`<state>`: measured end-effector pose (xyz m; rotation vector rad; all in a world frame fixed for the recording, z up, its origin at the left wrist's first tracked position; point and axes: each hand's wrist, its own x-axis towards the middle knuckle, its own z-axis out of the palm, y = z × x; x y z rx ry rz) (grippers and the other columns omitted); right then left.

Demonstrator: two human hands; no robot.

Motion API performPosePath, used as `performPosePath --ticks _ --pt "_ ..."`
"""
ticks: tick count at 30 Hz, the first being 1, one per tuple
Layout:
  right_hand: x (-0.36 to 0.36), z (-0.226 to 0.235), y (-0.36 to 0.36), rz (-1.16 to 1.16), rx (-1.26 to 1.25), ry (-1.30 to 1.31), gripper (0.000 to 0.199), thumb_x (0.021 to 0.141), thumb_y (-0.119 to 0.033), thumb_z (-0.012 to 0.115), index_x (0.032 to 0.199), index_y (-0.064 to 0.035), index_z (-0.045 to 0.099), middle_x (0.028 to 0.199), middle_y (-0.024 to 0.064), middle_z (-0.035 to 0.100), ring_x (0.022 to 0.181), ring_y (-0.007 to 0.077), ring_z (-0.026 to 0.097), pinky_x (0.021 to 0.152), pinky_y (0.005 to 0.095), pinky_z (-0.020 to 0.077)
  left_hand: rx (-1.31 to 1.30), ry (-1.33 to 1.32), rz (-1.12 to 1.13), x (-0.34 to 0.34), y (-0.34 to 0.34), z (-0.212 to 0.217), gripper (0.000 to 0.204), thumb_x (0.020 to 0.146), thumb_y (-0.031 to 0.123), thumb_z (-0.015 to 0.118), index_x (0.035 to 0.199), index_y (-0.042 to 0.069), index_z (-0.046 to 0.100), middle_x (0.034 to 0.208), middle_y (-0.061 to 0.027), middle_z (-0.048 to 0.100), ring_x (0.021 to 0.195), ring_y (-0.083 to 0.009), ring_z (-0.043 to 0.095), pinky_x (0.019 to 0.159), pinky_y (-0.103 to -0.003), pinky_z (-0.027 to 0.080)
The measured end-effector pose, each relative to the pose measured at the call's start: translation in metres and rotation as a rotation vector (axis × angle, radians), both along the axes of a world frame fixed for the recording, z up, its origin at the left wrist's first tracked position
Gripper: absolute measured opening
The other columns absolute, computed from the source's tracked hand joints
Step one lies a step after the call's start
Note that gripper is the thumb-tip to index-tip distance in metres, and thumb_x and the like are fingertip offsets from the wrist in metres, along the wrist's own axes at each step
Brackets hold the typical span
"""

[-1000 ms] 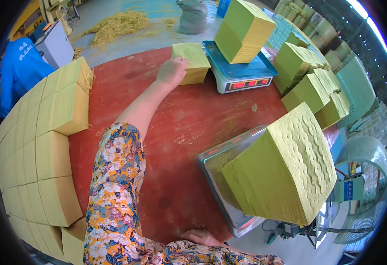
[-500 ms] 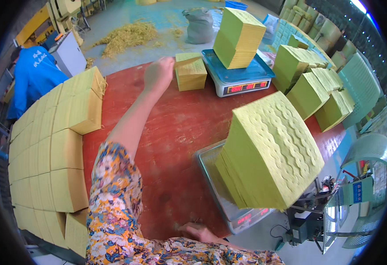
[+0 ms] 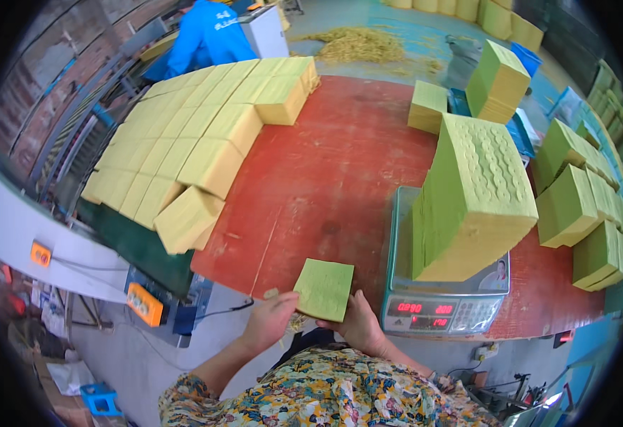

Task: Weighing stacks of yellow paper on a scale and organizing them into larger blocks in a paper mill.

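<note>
At the table's front edge, a small square pad of yellow-green paper sheets (image 3: 325,290) is held between my two hands. My left hand (image 3: 271,319) grips its left edge, with a small pale scrap (image 3: 271,292) showing beside the fingers. From the lower right, my right hand (image 3: 358,324) holds the pad, its fingers partly hidden beneath. Right of my hands stands a digital scale (image 3: 394,256) with a lit red display. It carries a tall stack of yellow paper (image 3: 461,206) whose top sheet is embossed with wavy rows.
Bundled yellow paper blocks (image 3: 212,160) crowd the left of the red table (image 3: 318,178), one tilted at the near end. A second scale (image 3: 521,135) bears another stack (image 3: 498,82) at the far right. More paper blocks (image 3: 567,206) line the right edge. A person in blue (image 3: 208,35) bends beyond the table.
My left hand has come back from the far side of the table to the front edge. Both hands now hold the paper pad. The view has swung left and downward.
</note>
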<state>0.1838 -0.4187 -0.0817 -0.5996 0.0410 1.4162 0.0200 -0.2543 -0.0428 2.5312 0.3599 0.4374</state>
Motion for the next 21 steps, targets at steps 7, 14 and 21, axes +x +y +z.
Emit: performPosePath --ticks 7,14,21 --pt "-0.027 -0.024 -0.04 0.157 -0.175 -0.445 0.034 0.096 -0.006 0.053 0.129 0.0022 0.051 0.113 0.0137 0.064 0.09 0.0214 0.065 0.07 0.0338 0.0568 -1.196 -0.322 0.756 -0.035 -0.094 -0.039 0.037 0.097 0.019 0.057 0.129 0.001 0.056 0.11 -0.0056 0.066 0.084 -0.0131 0.062 0.076 -0.027 0.048" --pt "-0.009 0.044 -0.06 0.165 -0.014 -1.033 0.035 0.094 -0.002 0.056 0.129 0.0039 0.054 0.108 0.0081 0.067 0.095 0.0109 0.062 0.081 0.0285 0.053 -1.245 -0.133 0.467 -0.032 -0.088 0.009 0.028 0.097 0.027 0.058 0.103 0.001 0.067 0.083 -0.0004 0.063 0.071 -0.0071 0.057 0.063 -0.023 0.044" --pt "0.024 0.173 -0.095 -0.266 -0.015 -1.267 0.027 0.09 0.0 0.065 0.117 0.0018 0.062 0.093 0.0025 0.067 0.084 0.0055 0.059 0.073 0.0229 0.0498 -1.031 -0.341 0.124 0.036 -0.068 0.145 0.015 0.096 0.016 0.061 0.086 0.006 0.065 0.078 0.0029 0.062 0.072 -0.0043 0.057 0.066 -0.022 0.046"
